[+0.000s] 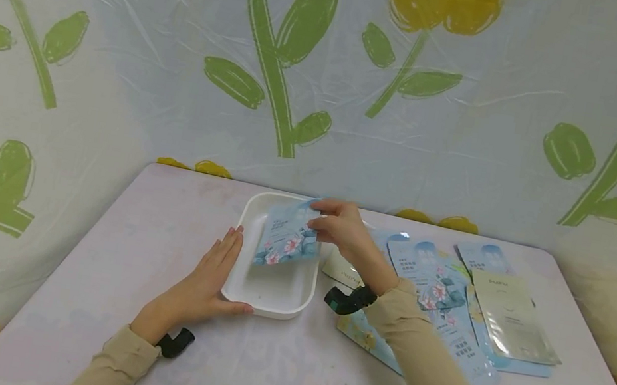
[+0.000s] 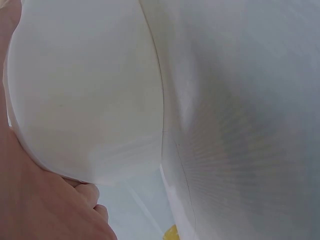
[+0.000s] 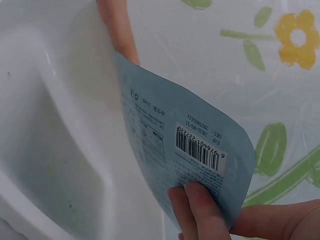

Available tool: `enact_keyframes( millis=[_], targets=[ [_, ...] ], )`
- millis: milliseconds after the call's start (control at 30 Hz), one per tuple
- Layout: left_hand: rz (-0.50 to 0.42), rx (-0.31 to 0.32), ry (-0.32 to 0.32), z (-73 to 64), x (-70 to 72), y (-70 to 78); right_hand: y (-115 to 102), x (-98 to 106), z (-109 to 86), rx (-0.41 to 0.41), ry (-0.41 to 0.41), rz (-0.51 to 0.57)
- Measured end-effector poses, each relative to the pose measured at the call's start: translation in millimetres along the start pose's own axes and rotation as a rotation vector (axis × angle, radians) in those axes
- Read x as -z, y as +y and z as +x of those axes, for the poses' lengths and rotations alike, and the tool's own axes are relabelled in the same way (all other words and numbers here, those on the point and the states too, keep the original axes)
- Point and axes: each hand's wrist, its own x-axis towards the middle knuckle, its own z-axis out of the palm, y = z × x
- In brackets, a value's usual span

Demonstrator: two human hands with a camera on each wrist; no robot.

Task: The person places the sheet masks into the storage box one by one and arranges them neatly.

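A white tray (image 1: pixel 267 292) with rounded corners sits near the middle of the table. My left hand (image 1: pixel 201 290) rests against its left side, fingers extended along the wall and thumb at the front edge. With thumb and fingers, my right hand (image 1: pixel 346 233) pinches a light-blue face mask packet (image 1: pixel 285 234) printed with pink flowers. This packet hangs tilted over the tray. Its back, with a barcode (image 3: pixel 197 149), shows in the right wrist view. The left wrist view shows the outer wall of the tray (image 2: pixel 90 100) close against the left hand.
Several more mask packets lie overlapped right of the tray, among them a blue flowered one (image 1: pixel 428 275) and a silvery one (image 1: pixel 512 319). The right forearm crosses over part of them. A flower-patterned cloth (image 1: pixel 331 88) hangs behind the table (image 1: pixel 110 255).
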Motion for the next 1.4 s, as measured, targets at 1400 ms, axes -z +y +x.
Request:
enact_keyframes(
  millis=[1400],
  targets=[
    [0.022,0.001,-0.005,0.1,-0.1,0.2,32.6,-41.6,12.9,-0.222,-0.174,-0.043]
  ],
)
